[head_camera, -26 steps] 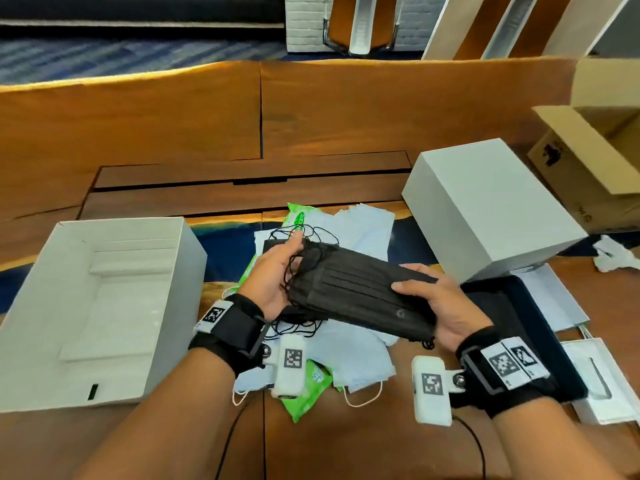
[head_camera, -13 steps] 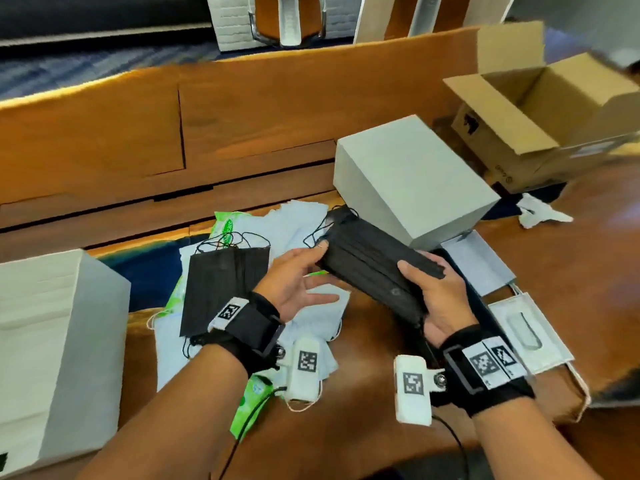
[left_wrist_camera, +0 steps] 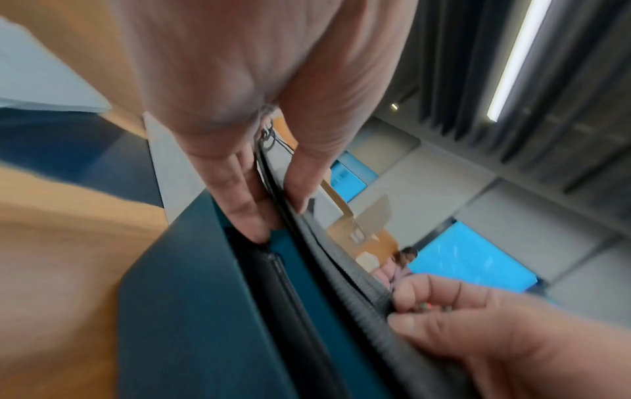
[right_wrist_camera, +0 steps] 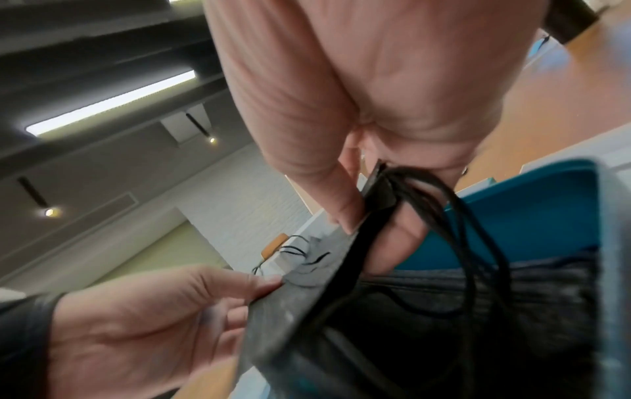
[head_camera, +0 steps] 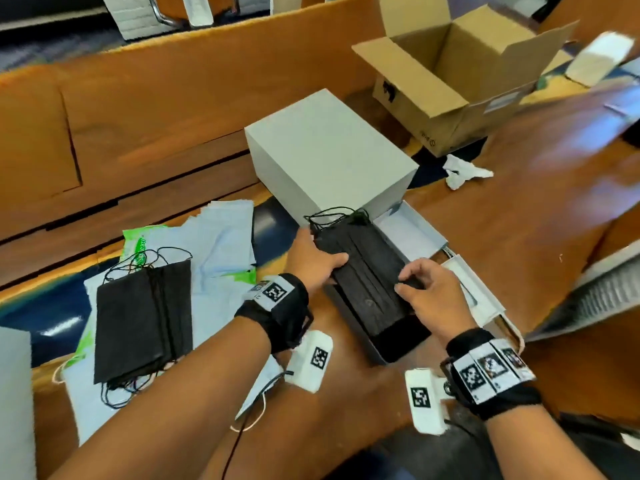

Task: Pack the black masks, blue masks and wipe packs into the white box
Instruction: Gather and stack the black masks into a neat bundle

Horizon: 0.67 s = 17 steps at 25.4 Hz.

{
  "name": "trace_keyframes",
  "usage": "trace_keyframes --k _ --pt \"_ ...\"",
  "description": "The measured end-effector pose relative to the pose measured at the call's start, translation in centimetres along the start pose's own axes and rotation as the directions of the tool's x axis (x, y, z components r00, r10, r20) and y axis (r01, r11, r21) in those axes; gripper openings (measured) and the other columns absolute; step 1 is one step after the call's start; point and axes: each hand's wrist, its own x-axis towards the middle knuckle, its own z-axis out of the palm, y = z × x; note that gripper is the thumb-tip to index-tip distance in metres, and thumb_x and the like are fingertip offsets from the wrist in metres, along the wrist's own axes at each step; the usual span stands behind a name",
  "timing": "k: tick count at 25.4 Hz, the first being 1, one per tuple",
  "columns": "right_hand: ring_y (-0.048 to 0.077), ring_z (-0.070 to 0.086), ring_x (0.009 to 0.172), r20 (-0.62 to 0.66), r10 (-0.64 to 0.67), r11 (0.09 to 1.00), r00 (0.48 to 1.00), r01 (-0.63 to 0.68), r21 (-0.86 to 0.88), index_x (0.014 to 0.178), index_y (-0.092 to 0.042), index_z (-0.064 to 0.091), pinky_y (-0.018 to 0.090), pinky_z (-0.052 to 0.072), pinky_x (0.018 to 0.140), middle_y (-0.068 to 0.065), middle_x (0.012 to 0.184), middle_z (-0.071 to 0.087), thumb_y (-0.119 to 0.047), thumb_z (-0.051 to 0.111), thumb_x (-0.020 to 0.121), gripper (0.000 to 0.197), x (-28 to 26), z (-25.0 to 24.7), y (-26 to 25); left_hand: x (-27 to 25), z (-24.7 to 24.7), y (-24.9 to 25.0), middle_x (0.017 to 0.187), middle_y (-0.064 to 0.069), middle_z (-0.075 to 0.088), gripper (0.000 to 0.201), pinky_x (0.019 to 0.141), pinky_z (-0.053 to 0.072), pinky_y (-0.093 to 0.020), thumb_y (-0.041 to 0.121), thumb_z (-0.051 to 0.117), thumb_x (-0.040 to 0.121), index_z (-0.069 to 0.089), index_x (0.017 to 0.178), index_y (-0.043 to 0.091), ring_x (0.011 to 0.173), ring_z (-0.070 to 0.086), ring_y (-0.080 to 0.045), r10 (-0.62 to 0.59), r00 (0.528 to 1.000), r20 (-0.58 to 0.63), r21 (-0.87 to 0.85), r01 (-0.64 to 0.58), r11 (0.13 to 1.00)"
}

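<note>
Both hands hold a stack of black masks (head_camera: 367, 271) low over a shallow dark tray (head_camera: 398, 344) to the right of centre. My left hand (head_camera: 325, 261) grips the stack's far end, thumb on top. At the near end, my right hand (head_camera: 405, 280) pinches it. In the left wrist view the thumb and fingers (left_wrist_camera: 246, 210) clamp the mask edge (left_wrist_camera: 341, 270). A second black mask stack (head_camera: 142, 317) lies on the blue masks (head_camera: 225, 237), with a green wipe pack (head_camera: 138, 244) underneath. Only a corner of the open white box (head_camera: 14, 393) shows at far left.
A closed white box (head_camera: 329, 154) stands just behind the tray. An open cardboard box (head_camera: 450, 71) sits at the back right, with crumpled white paper (head_camera: 464, 171) in front of it. White flat packaging (head_camera: 478, 292) lies right of the tray. A wooden wall runs along the back.
The view swung right. Both hands carried the black mask stack right and down onto the dark tray. A second black stack now lies on the blue masks.
</note>
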Motion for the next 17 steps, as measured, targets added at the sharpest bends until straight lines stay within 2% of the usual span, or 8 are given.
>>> trace_keyframes --k 3,5,6,8,10,11,13,17 --pt "0.014 0.056 0.086 -0.007 0.039 0.970 0.999 -0.040 -0.238 0.079 -0.018 0.068 0.021 0.036 0.071 -0.007 0.086 0.064 0.002 0.062 0.086 0.022 0.2 -0.4 1.4 0.2 1.3 -0.9 0.122 0.001 0.048 0.071 0.097 0.047 -0.034 0.007 0.077 0.078 0.038 0.137 0.015 0.112 0.052 -0.018 0.217 0.976 0.001 0.351 -0.203 0.914" --pt "0.014 0.053 0.091 0.018 0.072 0.938 0.997 -0.062 -0.340 0.086 -0.019 0.069 0.020 0.036 0.076 -0.004 0.097 0.064 0.000 0.056 0.090 0.023 0.3 -0.1 1.8 0.2 1.6 -1.6 0.130 -0.006 0.045 0.065 0.096 0.046 -0.035 0.009 0.076 0.079 0.042 0.135 0.014 0.115 0.051 -0.023 0.341 0.938 0.060 0.546 -0.317 0.776" --pt "0.015 0.052 0.092 0.040 0.098 0.921 0.994 -0.075 -0.383 0.089 -0.019 0.069 0.022 0.038 0.079 -0.002 0.104 0.063 -0.001 0.054 0.092 0.023 0.5 0.1 2.0 0.1 1.7 -1.8 0.132 -0.007 0.044 0.056 0.091 0.048 -0.037 0.013 0.074 0.082 0.047 0.130 0.015 0.114 0.053 -0.026 0.360 0.924 0.127 0.652 -0.351 0.672" --pt "0.019 0.053 0.091 0.090 0.153 0.880 0.984 -0.094 -0.466 0.097 -0.019 0.068 0.027 0.045 0.081 0.002 0.112 0.061 -0.004 0.050 0.093 0.024 0.7 0.5 2.1 -0.2 1.9 -2.1 0.136 -0.007 0.040 0.036 0.086 0.046 -0.041 0.026 0.067 0.087 0.056 0.120 0.018 0.114 0.052 -0.030 0.311 0.917 0.249 0.850 -0.360 0.384" --pt "0.022 0.058 0.092 0.128 0.179 0.836 0.975 -0.082 -0.543 0.101 -0.020 0.068 0.028 0.048 0.080 0.005 0.114 0.063 -0.009 0.051 0.093 0.021 0.6 0.7 1.9 -0.6 1.9 -2.4 0.143 -0.006 0.035 0.032 0.092 0.038 -0.049 0.038 0.059 0.091 0.060 0.119 0.024 0.124 0.041 -0.030 0.263 0.920 0.290 0.931 -0.335 0.143" --pt "0.024 0.060 0.094 0.144 0.179 0.808 0.973 -0.062 -0.586 0.103 -0.020 0.067 0.028 0.048 0.079 0.006 0.113 0.065 -0.013 0.053 0.093 0.019 0.4 0.6 1.4 -0.7 1.9 -2.5 0.144 -0.006 0.034 0.033 0.095 0.035 -0.052 0.042 0.057 0.091 0.060 0.120 0.025 0.127 0.036 -0.030 0.263 0.917 0.301 0.942 -0.328 0.067" --pt "0.026 0.061 0.098 0.148 0.147 0.749 0.978 -0.012 -0.663 0.108 -0.017 0.067 0.029 0.048 0.079 0.007 0.111 0.066 -0.021 0.057 0.094 0.018 -0.3 0.2 0.4 -0.9 1.9 -2.2 0.142 -0.006 0.036 0.039 0.096 0.033 -0.054 0.045 0.058 0.089 0.059 0.121 0.024 0.127 0.034 -0.030 0.294 0.905 0.308 0.945 -0.326 0.014" --pt "0.022 0.056 0.109 0.124 -0.121 0.736 0.985 0.173 -0.654 0.113 -0.021 0.066 0.032 0.048 0.088 -0.001 0.116 0.061 -0.030 0.062 0.089 0.026 -1.1 1.1 -0.8 -0.9 2.0 -2.3 0.132 -0.002 0.049 0.041 0.098 0.030 -0.057 0.051 0.052 0.091 0.061 0.120 0.024 0.125 0.037 -0.029 0.294 0.885 0.360 0.931 -0.363 -0.044"
